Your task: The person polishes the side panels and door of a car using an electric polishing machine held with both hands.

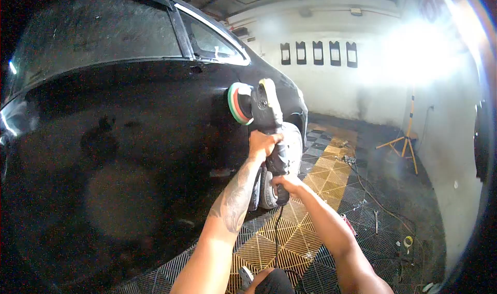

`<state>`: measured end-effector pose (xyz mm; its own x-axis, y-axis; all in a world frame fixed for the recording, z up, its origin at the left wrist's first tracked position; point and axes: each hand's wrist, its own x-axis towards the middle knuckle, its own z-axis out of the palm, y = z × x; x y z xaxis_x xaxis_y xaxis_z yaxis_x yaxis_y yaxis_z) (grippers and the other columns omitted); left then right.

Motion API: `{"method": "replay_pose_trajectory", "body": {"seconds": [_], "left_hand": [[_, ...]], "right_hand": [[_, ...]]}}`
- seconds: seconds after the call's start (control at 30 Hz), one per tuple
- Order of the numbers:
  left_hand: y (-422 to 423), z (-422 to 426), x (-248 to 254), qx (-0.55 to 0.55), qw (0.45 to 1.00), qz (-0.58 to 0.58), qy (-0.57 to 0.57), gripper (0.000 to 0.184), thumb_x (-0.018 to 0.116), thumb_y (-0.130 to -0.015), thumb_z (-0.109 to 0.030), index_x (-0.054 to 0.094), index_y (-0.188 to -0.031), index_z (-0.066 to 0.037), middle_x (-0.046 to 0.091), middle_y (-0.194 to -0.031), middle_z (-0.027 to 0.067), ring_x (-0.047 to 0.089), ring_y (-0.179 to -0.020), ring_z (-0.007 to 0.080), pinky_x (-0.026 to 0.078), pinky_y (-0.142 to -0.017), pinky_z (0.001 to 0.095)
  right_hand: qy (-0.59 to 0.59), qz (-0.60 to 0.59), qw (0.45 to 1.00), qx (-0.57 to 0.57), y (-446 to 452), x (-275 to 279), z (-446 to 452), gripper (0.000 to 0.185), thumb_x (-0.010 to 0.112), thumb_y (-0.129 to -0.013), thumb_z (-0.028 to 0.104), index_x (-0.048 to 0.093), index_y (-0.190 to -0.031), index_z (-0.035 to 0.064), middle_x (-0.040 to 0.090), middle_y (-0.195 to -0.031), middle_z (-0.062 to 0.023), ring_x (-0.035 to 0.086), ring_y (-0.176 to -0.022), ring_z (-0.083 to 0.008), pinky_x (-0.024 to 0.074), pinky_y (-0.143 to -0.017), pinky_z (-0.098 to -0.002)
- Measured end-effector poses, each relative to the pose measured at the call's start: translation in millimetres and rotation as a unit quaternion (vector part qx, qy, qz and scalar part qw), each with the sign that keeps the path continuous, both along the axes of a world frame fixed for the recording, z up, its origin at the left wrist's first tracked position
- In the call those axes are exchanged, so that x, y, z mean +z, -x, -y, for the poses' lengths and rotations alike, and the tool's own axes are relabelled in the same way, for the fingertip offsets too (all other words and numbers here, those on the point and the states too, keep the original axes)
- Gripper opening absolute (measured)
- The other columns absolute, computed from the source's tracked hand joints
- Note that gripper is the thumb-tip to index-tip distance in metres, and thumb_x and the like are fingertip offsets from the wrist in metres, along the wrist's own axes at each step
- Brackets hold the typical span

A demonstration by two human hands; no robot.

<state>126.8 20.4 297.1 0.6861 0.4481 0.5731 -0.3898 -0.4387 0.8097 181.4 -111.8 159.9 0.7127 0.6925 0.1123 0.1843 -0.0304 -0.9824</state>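
A black car polisher [265, 110] is held upright in both my hands, its head at the top. My left hand [263, 145] wraps around the body just below the head. Lower down, my right hand [289, 185] grips the handle, where a cord hangs from the end. The round pad [239, 103], banded green, white and orange, faces the dark rear side of the car [129, 154]. It looks to be against the panel below the small rear window, though I cannot tell whether it touches. Part of the car's wheel [268, 190] shows behind my hands.
A yellow tripod stand [409, 144] carries a glaring light at the right. Below it, a cable [370, 193] trails over the floor tiles [326, 167]. A wrench [376, 222] and a yellow tape roll [408, 240] lie there too. Several dark panels [318, 53] hang on the far wall.
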Motion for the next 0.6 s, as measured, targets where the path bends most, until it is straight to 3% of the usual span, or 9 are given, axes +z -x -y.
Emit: {"method": "replay_pose_trajectory", "body": {"seconds": [0.03, 0.07, 0.17, 0.2, 0.27, 0.3, 0.4, 0.5, 0.6], "left_hand": [[-4, -3, 8, 0.016, 1.000, -0.006, -0.001, 0.045, 0.085, -0.064, -0.031, 0.076, -0.088, 0.006, 0.077, -0.088, 0.0174, 0.074, -0.078, 0.0239, 0.056, -0.076, 0.0367], [-7, -8, 14, -0.003, 1.000, -0.006, 0.002, 0.044, 0.085, -0.064, -0.031, 0.076, -0.087, 0.005, 0.077, -0.087, 0.0169, 0.074, -0.078, 0.0239, 0.055, -0.075, 0.0366], [0, -11, 9, -0.032, 0.999, -0.008, 0.013, 0.042, 0.084, -0.065, -0.029, 0.076, -0.090, 0.005, 0.077, -0.089, 0.0161, 0.073, -0.079, 0.0231, 0.055, -0.075, 0.0356], [2, -11, -2, -0.032, 0.999, -0.003, 0.012, 0.043, 0.084, -0.065, -0.027, 0.076, -0.092, 0.004, 0.077, -0.091, 0.0157, 0.073, -0.081, 0.0225, 0.055, -0.077, 0.0352], [9, -10, -24, -0.045, 0.999, -0.019, 0.011, 0.045, 0.085, -0.064, -0.025, 0.076, -0.098, 0.003, 0.077, -0.100, 0.0149, 0.073, -0.090, 0.0216, 0.055, -0.084, 0.0350], [12, -7, -34, -0.037, 0.999, 0.005, 0.002, 0.042, 0.084, -0.065, -0.018, 0.075, -0.098, 0.005, 0.076, -0.095, 0.0148, 0.070, -0.079, 0.0216, 0.055, -0.077, 0.0351], [-7, -12, -53, -0.043, 0.999, -0.008, 0.002, 0.042, 0.083, -0.065, -0.019, 0.075, -0.098, 0.006, 0.076, -0.097, 0.0157, 0.071, -0.081, 0.0231, 0.055, -0.079, 0.0352], [-22, -17, -36, -0.044, 0.999, -0.027, -0.005, 0.047, 0.087, -0.063, -0.029, 0.076, -0.093, 0.006, 0.076, -0.097, 0.0200, 0.074, -0.088, 0.0262, 0.056, -0.082, 0.0361], [-30, -18, 2, -0.053, 0.998, -0.010, -0.011, 0.052, 0.087, -0.063, -0.032, 0.073, -0.089, 0.011, 0.075, -0.093, 0.0235, 0.074, -0.083, 0.0274, 0.056, -0.077, 0.0379]], "right_hand": [[-0.008, 0.002, 0.999, 0.050, 6, 20, 3, 0.013, 0.068, -0.081, 0.016, 0.067, -0.077, 0.0035, 0.062, -0.064, -0.0067, 0.059, -0.054, -0.0179, 0.0494, -0.053, -0.0316], [0.026, -0.018, 0.997, 0.075, -9, 20, 1, 0.023, 0.072, -0.080, 0.027, 0.071, -0.087, 0.0049, 0.065, -0.075, -0.0039, 0.058, -0.069, -0.0175, 0.0485, -0.071, -0.0348], [0.026, -0.036, 0.999, 0.020, 3, 18, -4, 0.024, 0.074, -0.078, 0.027, 0.072, -0.086, 0.0046, 0.068, -0.079, -0.0044, 0.060, -0.072, -0.0172, 0.0500, -0.071, -0.0359], [0.019, 0.039, 0.997, -0.058, 8, 5, -8, 0.018, 0.071, -0.081, 0.021, 0.069, -0.081, 0.0029, 0.065, -0.069, -0.0070, 0.060, -0.056, -0.0176, 0.0496, -0.054, -0.0333], [0.014, 0.019, 0.998, -0.053, 27, -9, -3, 0.016, 0.070, -0.080, 0.017, 0.069, -0.081, 0.0008, 0.066, -0.070, -0.0079, 0.061, -0.059, -0.0190, 0.0504, -0.055, -0.0340], [0.020, 0.013, 1.000, -0.005, 29, -17, 1, 0.015, 0.070, -0.080, 0.015, 0.068, -0.081, 0.0001, 0.066, -0.071, -0.0080, 0.062, -0.060, -0.0193, 0.0510, -0.056, -0.0342], [-0.020, -0.010, 1.000, 0.007, 30, -27, 3, 0.014, 0.071, -0.079, 0.012, 0.068, -0.083, -0.0004, 0.066, -0.072, -0.0080, 0.063, -0.063, -0.0200, 0.0521, -0.056, -0.0353], [-0.019, -0.014, 0.996, -0.088, -7, -38, -14, 0.012, 0.072, -0.078, 0.013, 0.068, -0.081, 0.0017, 0.066, -0.069, -0.0086, 0.063, -0.056, -0.0190, 0.0527, -0.055, -0.0360], [0.058, 0.008, 0.997, -0.042, -17, 6, -10, 0.019, 0.073, -0.079, 0.022, 0.072, -0.083, 0.0032, 0.069, -0.074, -0.0056, 0.063, -0.072, -0.0198, 0.0516, -0.070, -0.0370]]}}
